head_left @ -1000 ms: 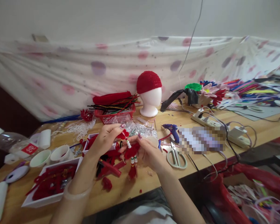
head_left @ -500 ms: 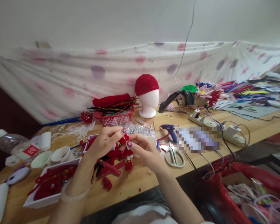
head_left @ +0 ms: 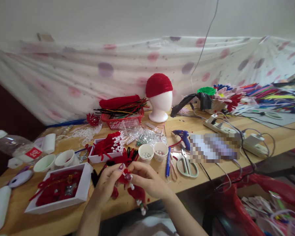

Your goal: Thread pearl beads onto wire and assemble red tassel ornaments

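Observation:
Both of my hands pinch a small red fuzzy ornament point(head_left: 137, 192) with white beads and a red tassel, held low over the front edge of the wooden table point(head_left: 272, 139). My left hand point(head_left: 106, 185) grips its left side with thumb and forefinger. My right hand point(head_left: 147, 178) holds the right side, fingers curled round it. Behind my hands stand two small white cups of beads point(head_left: 153, 151). A white box of red pieces with pearls point(head_left: 105, 147) lies just beyond them.
A white tray of red parts point(head_left: 61, 188) lies at the left, with paper cups point(head_left: 55, 160) and a plastic bottle point(head_left: 14, 147). Scissors point(head_left: 186, 165), a blue glue gun point(head_left: 183, 136), a power strip point(head_left: 218, 126), a red basket point(head_left: 121, 119) and a foam head in a red cap point(head_left: 159, 98) stand further back.
My hands have come down and toward me with the red ornament, from above the table's middle to its front edge. The two bead cups and the pearl box now show.

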### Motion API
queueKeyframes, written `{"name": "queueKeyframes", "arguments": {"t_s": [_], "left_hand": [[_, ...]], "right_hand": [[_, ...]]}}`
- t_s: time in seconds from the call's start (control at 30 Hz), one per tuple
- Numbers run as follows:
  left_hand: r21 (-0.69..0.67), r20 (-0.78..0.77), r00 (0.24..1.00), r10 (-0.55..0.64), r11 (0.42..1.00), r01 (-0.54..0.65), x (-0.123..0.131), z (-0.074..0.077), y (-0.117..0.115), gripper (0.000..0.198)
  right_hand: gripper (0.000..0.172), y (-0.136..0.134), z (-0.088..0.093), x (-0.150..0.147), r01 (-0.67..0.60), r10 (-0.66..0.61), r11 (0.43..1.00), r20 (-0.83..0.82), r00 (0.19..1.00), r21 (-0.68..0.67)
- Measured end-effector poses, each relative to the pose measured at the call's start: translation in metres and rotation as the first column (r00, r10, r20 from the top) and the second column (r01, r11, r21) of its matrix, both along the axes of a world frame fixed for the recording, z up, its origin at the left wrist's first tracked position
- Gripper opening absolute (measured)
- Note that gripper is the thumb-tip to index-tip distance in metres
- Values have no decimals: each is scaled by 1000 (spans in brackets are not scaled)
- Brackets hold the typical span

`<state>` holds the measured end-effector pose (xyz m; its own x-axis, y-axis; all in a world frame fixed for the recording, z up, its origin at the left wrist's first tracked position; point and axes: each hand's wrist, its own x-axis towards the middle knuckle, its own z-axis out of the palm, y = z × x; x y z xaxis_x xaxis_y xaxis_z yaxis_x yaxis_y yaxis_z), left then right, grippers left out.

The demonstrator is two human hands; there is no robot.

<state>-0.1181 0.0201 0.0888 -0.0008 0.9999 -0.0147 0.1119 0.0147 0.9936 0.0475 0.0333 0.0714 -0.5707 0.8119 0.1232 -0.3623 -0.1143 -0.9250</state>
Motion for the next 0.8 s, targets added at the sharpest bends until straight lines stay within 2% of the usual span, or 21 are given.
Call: {"name": "queueKeyframes", "arguments": {"t_s": [0.13,0.37,0.57,0.7,0.8], "left_hand": [[-188,110,981,163,972,-140,3,-27,-9,35],[-345,184,903,389,886,-311,10,-52,-13,45],[-510,276,880,387,835,-207,-11,-77,-8,61],[-523,224,851,474,796,-306,-26,-90,-4,55],[-476,78,880,468,794,-380,-35,-93,-2,48]], "right_hand": [[44,-1,-17,-4,-27,28,999,16,999,-41],[42,-1,-29,4,1,3,998,49,999,-70],[48,10,-32,-1,0,6,994,55,998,-111],[46,14,-29,-14,8,4,995,116,993,-100],[27,9,-15,-13,96,-117,993,353,928,75]]}}
